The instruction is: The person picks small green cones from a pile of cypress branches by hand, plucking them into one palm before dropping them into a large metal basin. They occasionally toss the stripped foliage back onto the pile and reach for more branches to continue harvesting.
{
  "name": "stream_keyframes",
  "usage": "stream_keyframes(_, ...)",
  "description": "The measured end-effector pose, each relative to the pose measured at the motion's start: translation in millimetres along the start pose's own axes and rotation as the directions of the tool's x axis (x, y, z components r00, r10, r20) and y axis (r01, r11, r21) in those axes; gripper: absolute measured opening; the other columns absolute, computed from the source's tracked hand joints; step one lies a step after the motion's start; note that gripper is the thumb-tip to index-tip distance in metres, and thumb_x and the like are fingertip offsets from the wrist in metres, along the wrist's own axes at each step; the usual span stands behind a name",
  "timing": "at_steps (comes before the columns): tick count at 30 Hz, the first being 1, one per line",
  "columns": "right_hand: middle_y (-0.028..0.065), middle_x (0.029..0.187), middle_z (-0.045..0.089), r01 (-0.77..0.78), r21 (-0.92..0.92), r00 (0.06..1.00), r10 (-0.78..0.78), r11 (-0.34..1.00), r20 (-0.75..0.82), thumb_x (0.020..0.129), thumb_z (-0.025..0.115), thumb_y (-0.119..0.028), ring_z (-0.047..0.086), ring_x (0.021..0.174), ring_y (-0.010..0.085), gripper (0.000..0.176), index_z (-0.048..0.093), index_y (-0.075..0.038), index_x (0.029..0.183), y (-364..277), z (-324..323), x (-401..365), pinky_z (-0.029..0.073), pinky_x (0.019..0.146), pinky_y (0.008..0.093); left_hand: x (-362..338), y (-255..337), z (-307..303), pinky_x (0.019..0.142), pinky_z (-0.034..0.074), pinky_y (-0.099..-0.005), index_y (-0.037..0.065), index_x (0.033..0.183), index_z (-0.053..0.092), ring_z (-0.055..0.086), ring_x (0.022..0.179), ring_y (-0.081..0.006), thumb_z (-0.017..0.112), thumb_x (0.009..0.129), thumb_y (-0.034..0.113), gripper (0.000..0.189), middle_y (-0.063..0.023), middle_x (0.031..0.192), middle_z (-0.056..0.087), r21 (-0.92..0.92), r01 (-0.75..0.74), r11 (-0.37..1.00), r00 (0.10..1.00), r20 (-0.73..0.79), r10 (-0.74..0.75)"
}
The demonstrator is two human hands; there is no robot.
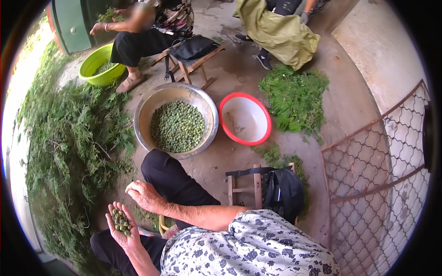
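Palm up at the lower left, my left hand [123,232] holds a small heap of green and brownish berries [121,221]. Just above it and to its right is my right hand [148,196], its fingers curled together; whatever is between them is hidden. The two hands are apart. Beyond my knee stands a wide metal basin [210,110] with many round green berries [178,126] in it. Neither hand touches the basin.
Cut green branches [69,152] cover the left side. A red-rimmed white basin [268,120], leafy pile [297,99], wooden stools [257,186] with black bags, and wire mesh [377,184] are around. One person [172,20] sits by a green tub [87,73]; another handles a sack [281,39].
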State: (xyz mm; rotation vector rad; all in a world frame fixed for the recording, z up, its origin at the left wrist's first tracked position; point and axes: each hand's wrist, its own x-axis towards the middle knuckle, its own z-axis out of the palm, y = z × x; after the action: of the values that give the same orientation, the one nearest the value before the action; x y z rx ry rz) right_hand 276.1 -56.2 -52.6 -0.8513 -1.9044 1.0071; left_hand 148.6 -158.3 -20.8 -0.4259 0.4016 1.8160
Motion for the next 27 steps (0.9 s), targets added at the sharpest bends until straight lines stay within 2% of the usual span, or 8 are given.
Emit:
stream_keyframes(1,0.0132,0.086,0.057,0.161,-0.141,0.987,-0.163,0.977,-0.007,0.082,0.057,-0.011,0.060,0.072,0.0300,0.013,0.059,-0.001,0.090,-2,-4,3,0.049,0.068,0.0371,1,-2,0,0.097,0.045,-0.0418,0.002,0.116,0.056,0.056,0.109,-0.0275,0.047,0.094,0.021,0.030,-0.0146,0.115,0.060,0.000,0.011,1.000,1.000,0.009,-0.011)
stream_keyframes(2,0.0110,0.082,0.058,-0.252,0.207,0.967,0.239,0.945,0.088,0.085,0.056,-0.015,0.061,0.068,0.0263,0.017,0.057,-0.002,0.094,-10,-9,5,0.050,0.062,0.0327,1,-3,1,0.097,0.045,-0.0417,0.002,0.116,0.056,0.057,0.109,-0.0273,0.047,0.094,0.021,0.030,-0.0144,0.115,0.060,-0.002,0.014,1.000,1.000,0.006,-0.014)
stream_keyframes(5,0.0085,0.074,0.059,-0.088,0.109,0.990,0.074,0.990,0.123,0.088,0.053,-0.018,0.061,0.066,0.0192,0.019,0.056,-0.002,0.098,-14,-12,8,0.050,0.055,0.0289,2,-9,5,0.095,0.047,-0.0410,0.003,0.115,0.056,0.058,0.105,-0.0258,0.047,0.095,0.022,0.030,-0.0132,0.113,0.061,0.046,0.009,0.999,0.999,0.033,-0.011)
stream_keyframes(9,0.0068,0.074,0.058,-0.501,0.407,0.864,0.418,0.764,0.280,0.088,0.047,-0.009,0.060,0.064,0.0120,0.016,0.057,-0.001,0.097,-26,-18,5,0.050,0.053,0.0271,0,-17,12,0.092,0.049,-0.0408,0.005,0.111,0.058,0.060,0.101,-0.0244,0.049,0.093,0.025,0.028,-0.0118,0.107,0.063,0.006,-0.013,1.000,0.998,-0.054,0.013)
stream_keyframes(11,0.0069,0.081,0.060,-0.302,0.212,0.937,0.248,0.929,0.246,0.085,0.052,-0.009,0.060,0.064,0.0147,0.015,0.058,-0.001,0.095,-16,-16,1,0.050,0.057,0.0276,-2,-16,11,0.091,0.050,-0.0403,0.006,0.111,0.058,0.061,0.100,-0.0242,0.050,0.093,0.026,0.028,-0.0116,0.106,0.063,-0.023,0.003,1.000,0.999,-0.046,-0.004)
stream_keyframes(12,0.0069,0.089,0.060,0.157,0.002,0.987,-0.157,0.988,-0.019,0.081,0.056,-0.010,0.059,0.062,0.0161,0.017,0.058,-0.001,0.096,10,3,-5,0.049,0.058,0.0279,0,-15,6,0.090,0.051,-0.0406,0.007,0.109,0.058,0.061,0.100,-0.0237,0.050,0.093,0.026,0.027,-0.0112,0.106,0.063,-0.018,-0.009,1.000,0.999,-0.038,0.009)
stream_keyframes(15,0.0023,0.067,0.055,-0.575,0.297,0.807,0.468,0.762,0.361,0.087,0.055,-0.015,0.052,0.055,0.0096,0.015,0.059,-0.003,0.096,-43,-27,7,0.042,0.050,0.0249,4,-6,-6,0.093,0.049,-0.0403,0.005,0.106,0.062,0.061,0.102,-0.0241,0.050,0.093,0.025,0.027,-0.0126,0.105,0.065,-0.037,0.016,0.999,1.000,-0.023,-0.017)
stream_keyframes(27,-0.0020,0.060,0.051,-0.547,0.395,0.807,0.340,0.738,0.482,0.091,0.053,-0.021,0.045,0.049,0.0050,0.018,0.063,-0.007,0.094,-56,19,-15,0.035,0.042,0.0222,-46,11,-2,0.088,0.051,-0.0441,0.001,0.099,0.063,0.062,0.096,-0.0284,0.046,0.094,0.026,0.030,-0.0153,0.100,0.065,-0.087,0.006,0.996,0.993,0.120,0.004)
